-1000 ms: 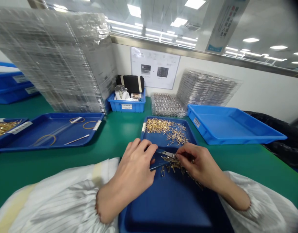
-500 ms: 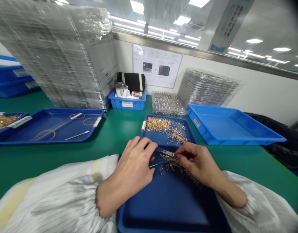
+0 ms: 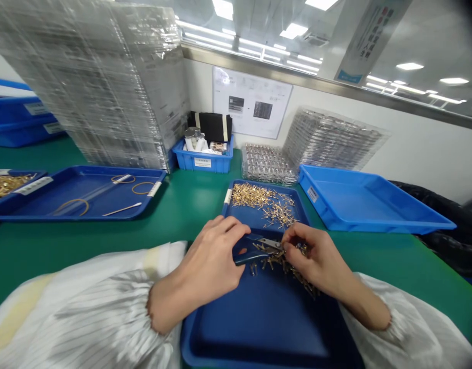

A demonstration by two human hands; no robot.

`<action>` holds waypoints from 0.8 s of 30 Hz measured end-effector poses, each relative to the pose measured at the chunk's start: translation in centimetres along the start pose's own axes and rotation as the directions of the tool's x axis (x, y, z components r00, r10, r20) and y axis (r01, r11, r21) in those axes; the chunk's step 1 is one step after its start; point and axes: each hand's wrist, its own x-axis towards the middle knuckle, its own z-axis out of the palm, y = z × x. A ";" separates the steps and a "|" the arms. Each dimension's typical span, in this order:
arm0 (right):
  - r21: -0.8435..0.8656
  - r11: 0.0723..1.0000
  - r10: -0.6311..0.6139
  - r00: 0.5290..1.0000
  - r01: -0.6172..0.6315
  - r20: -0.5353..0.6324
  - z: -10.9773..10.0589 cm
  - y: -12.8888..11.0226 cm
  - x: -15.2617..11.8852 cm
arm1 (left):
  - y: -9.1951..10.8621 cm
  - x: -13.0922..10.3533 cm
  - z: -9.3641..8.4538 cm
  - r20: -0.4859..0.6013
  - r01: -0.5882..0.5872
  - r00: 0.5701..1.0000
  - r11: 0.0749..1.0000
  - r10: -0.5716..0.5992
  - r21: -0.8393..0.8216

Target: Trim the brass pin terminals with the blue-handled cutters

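My left hand (image 3: pixel 214 256) is wrapped round the blue handles of a pair of pliers (image 3: pixel 272 243), whose metal jaws point right. At the jaws, my right hand (image 3: pixel 310 251) pinches something too small to make out. Both hands are above the upper part of a dark blue tray (image 3: pixel 259 328). Small gold pins (image 3: pixel 274 264) lie in that tray, partly hidden under my right hand. Just behind, a smaller blue tray (image 3: pixel 241 218) holds many loose gold pins (image 3: pixel 253 196).
On the left, a blue tray (image 3: pixel 99 207) holds rubber bands and a cotton swab, beside tall wrapped stacks (image 3: pixel 105 87). A blue bin (image 3: pixel 205 163) stands at the back. A light blue tray (image 3: pixel 366 202) is on the right, near clear plastic trays (image 3: pixel 268 161).
The pliers' handles show more widely spread than before. My right hand has shifted slightly right, still at the jaws. The whole view has tilted a little.
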 end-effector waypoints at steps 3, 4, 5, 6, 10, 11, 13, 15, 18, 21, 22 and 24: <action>-0.208 0.967 -0.137 0.989 0.145 0.049 -0.2 -0.1 -0.2 | -0.2 -0.1 0.0 0.019 -0.069 0.998 0.995 0.068 0.075; -0.258 0.949 -0.173 0.983 0.183 0.061 -0.2 -0.1 -0.2 | -0.2 -0.2 0.0 0.022 -0.090 0.996 0.990 0.088 0.104; -0.302 0.929 -0.202 0.977 0.214 0.073 -0.2 0.0 -0.2 | -0.2 -0.2 -0.1 0.025 -0.113 0.994 0.985 0.110 0.131; -0.335 0.912 -0.223 0.971 0.238 0.082 -0.1 0.1 -0.2 | -0.2 -0.2 -0.1 0.029 -0.133 0.991 0.979 0.130 0.155; -0.339 0.915 -0.206 0.976 0.219 0.073 0.1 0.0 -0.1 | 0.0 -0.2 -0.2 0.023 -0.138 0.990 0.973 0.137 0.185; -0.304 0.935 -0.171 0.983 0.182 0.064 -0.1 -0.1 0.0 | 0.0 -0.1 -0.2 0.011 -0.120 0.993 0.977 0.120 0.176; -0.209 0.973 -0.083 0.994 0.097 0.075 -0.4 -0.4 0.0 | 0.0 0.0 -0.2 -0.012 -0.087 0.996 0.985 0.090 0.149; -0.128 0.991 -0.018 0.994 0.032 0.109 -0.8 -0.5 0.1 | -0.2 0.0 -0.1 -0.021 -0.071 0.997 0.989 0.074 0.126; -0.082 0.997 0.003 0.990 0.009 0.138 -1.2 -0.4 0.1 | -0.4 -0.1 -0.1 -0.026 -0.057 0.998 0.991 0.061 0.119; -0.076 0.997 -0.005 0.989 0.017 0.149 -1.2 -0.2 0.1 | -0.4 -0.1 -0.1 -0.025 -0.044 0.999 0.991 0.048 0.128; -0.077 0.997 -0.006 0.988 0.018 0.151 -1.2 -0.1 0.1 | -0.4 0.0 -0.1 -0.024 -0.041 0.999 0.991 0.044 0.131; -0.088 0.996 -0.008 0.990 0.021 0.144 -0.9 -0.2 0.1 | -0.3 0.0 -0.2 -0.016 -0.036 0.999 0.991 0.039 0.132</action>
